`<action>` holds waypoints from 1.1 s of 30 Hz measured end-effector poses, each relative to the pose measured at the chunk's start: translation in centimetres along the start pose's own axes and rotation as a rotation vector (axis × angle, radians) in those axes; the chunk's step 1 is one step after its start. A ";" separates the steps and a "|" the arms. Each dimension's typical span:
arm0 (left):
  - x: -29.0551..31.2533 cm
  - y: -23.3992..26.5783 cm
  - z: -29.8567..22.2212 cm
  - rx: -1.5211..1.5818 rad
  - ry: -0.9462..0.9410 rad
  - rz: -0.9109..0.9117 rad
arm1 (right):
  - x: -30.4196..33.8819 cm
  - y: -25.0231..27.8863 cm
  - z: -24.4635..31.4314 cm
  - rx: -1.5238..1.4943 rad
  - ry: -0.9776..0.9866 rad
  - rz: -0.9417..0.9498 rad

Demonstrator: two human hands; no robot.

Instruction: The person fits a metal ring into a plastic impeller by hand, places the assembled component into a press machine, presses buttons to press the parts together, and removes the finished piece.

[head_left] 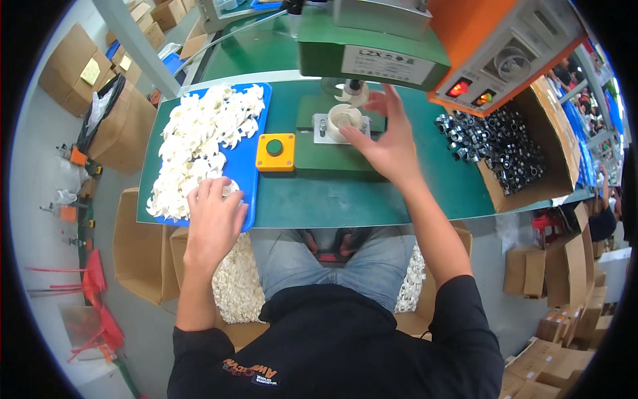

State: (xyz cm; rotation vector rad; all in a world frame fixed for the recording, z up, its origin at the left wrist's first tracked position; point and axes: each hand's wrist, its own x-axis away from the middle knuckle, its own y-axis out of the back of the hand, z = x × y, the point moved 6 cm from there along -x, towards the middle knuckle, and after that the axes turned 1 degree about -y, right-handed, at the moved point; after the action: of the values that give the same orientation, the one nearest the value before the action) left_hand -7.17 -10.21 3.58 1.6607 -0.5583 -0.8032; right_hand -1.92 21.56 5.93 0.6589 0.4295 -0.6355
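My left hand (214,216) lies palm down on the near end of a blue tray (251,169) heaped with white plastic impeller parts (203,136), fingers curled over a few of them. My right hand (389,139) reaches toward the fixture of a green press machine (372,56). Its fingers are spread beside a white impeller part (344,118) seated on the fixture's metal plate. A second white part (353,93) hangs under the press head just above it. Whether the right fingertips touch the seated part is unclear.
A yellow box with a green push button (275,151) sits between tray and fixture. A cardboard box of metal rings (495,143) stands at the right on the green table (359,199). Cartons of white parts (238,282) sit by my knees. More cardboard boxes line the floor.
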 end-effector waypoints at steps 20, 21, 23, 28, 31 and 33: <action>-1.8 0.5 0.4 0.214 -0.096 -0.035 | 13.5 18.3 -2.7 0.557 -0.279 0.673; -2.2 0.2 0.2 0.220 -0.101 -0.031 | 14.2 19.4 -3.3 0.596 -0.334 0.622; -2.8 -0.5 0.7 0.378 0.033 0.002 | 14.0 20.5 -4.5 0.641 -0.386 0.531; -3.8 0.4 -1.3 0.422 0.027 -0.063 | 8.2 18.5 -8.8 0.833 -0.031 0.005; -3.4 0.9 -2.1 0.594 -0.032 -0.213 | 5.6 16.3 -12.7 1.035 0.022 0.023; -2.7 0.4 -2.5 0.816 -0.032 -0.231 | 5.0 15.5 -14.5 1.079 0.014 0.050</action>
State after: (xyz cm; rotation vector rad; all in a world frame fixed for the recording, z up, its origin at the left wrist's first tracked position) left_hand -6.97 -6.74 4.79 2.4973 -0.7887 -0.8187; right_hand 9.58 38.93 -0.61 1.6894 0.0427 -0.7989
